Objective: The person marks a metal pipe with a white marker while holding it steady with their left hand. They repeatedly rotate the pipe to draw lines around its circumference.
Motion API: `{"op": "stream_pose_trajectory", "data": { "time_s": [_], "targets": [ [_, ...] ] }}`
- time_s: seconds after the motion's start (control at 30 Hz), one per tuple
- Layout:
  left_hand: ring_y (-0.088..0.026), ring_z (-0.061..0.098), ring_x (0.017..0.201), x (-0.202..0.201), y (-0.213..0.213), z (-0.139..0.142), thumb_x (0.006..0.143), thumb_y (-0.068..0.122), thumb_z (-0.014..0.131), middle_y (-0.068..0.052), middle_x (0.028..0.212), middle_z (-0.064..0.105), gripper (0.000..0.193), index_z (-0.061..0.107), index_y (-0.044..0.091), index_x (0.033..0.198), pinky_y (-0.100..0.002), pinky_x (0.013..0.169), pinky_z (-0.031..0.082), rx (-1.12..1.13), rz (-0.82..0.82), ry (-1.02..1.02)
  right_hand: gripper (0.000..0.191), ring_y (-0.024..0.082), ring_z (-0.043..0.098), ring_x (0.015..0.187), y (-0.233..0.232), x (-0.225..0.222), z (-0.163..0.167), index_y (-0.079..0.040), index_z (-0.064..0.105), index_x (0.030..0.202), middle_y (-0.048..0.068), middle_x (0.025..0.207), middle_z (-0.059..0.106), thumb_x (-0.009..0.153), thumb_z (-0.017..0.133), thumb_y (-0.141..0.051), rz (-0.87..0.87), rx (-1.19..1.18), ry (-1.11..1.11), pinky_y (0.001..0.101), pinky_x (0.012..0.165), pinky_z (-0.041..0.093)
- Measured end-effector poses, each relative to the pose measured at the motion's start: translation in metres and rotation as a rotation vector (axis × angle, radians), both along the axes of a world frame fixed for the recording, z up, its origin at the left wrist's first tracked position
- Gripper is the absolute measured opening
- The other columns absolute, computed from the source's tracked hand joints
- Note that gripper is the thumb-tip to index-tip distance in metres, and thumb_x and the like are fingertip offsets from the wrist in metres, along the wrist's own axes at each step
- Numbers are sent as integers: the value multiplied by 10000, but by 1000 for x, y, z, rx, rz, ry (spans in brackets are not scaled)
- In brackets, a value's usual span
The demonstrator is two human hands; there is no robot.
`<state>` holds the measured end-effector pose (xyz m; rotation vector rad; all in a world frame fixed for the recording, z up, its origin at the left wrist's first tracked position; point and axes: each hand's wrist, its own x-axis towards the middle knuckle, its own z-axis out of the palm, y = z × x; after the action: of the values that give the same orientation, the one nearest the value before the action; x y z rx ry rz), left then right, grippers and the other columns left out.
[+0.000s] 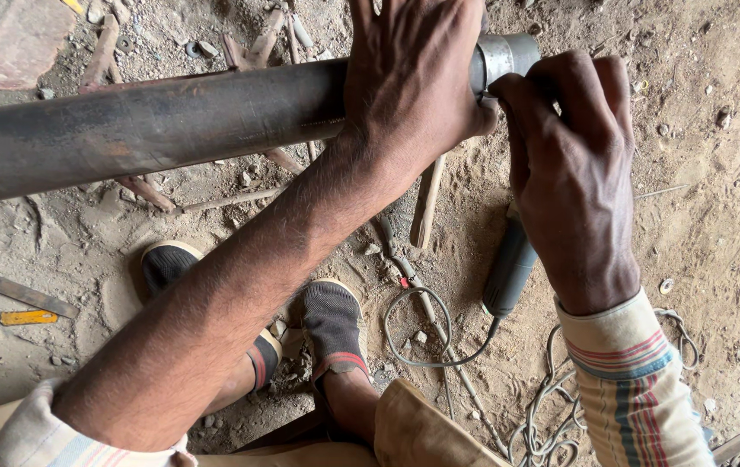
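A long dark steel pipe (171, 121) runs across the upper part of the view, and its right end (508, 54) is ground bright. My left hand (413, 78) lies over the pipe just before that bright end and grips it from above. My right hand (573, 164) is curled at the pipe's tip, thumb and fingers pressed on the rim. Whether anything small sits between those fingers is hidden. Below my right hand a grey angle grinder (508, 272) lies on the dirt, its cable (422, 346) looping away.
My feet in dark slip-on shoes (167, 264) (333, 324) stand on sandy ground under the pipe. A wooden stick (426, 207), scrap rods (258, 47), a flat metal strip (7, 290), a yellow piece (28, 317) and coiled wire (551, 415) lie around.
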<state>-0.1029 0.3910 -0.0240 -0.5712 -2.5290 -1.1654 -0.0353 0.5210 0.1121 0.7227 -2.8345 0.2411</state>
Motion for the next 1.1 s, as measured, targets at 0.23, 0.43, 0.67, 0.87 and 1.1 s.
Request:
{"op": "stream_pose_trajectory", "data": {
  "time_s": [0.23,0.43,0.67,0.87,1.1],
  "targets": [
    [-418,481,1363,10,-27,53,416,598,1027,-255,1457,524,1412,337,38,1512,-688,1138,285,-147,127,196,47,201,620,927,43,15,-30,-38,748,1128,87,1052,679,1082,759,-33,-95,-139,152,318,783,494],
    [-293,640,1141,30,-167,130,706,364,920,-121,1272,613,788,592,83,1365,-447,1050,512,-557,-135,-736,24,130,671,887,75,96,-59,-84,745,1139,55,1062,723,1153,732,-70,-388,-305,71,243,749,537],
    [-254,709,985,10,-306,90,503,437,921,-99,1126,679,846,672,125,1250,-391,902,579,-839,-166,-176,109,176,689,871,37,148,-77,-108,766,1090,73,1020,725,989,727,-109,-551,-471,-117,319,721,556],
    [-280,754,769,-33,-380,17,508,540,1023,-124,907,731,881,721,41,1167,-389,751,641,-832,-125,-825,134,217,686,868,20,137,-59,-99,757,1110,85,1044,717,984,711,-111,-551,-495,-161,355,724,569],
    [-352,773,780,-24,-366,32,540,532,946,-153,862,784,668,832,183,1098,-508,811,613,-1008,61,-578,140,224,698,902,19,121,-48,-99,749,1132,92,1064,708,1003,705,-128,-474,-468,-65,353,737,565]
  ]
}}
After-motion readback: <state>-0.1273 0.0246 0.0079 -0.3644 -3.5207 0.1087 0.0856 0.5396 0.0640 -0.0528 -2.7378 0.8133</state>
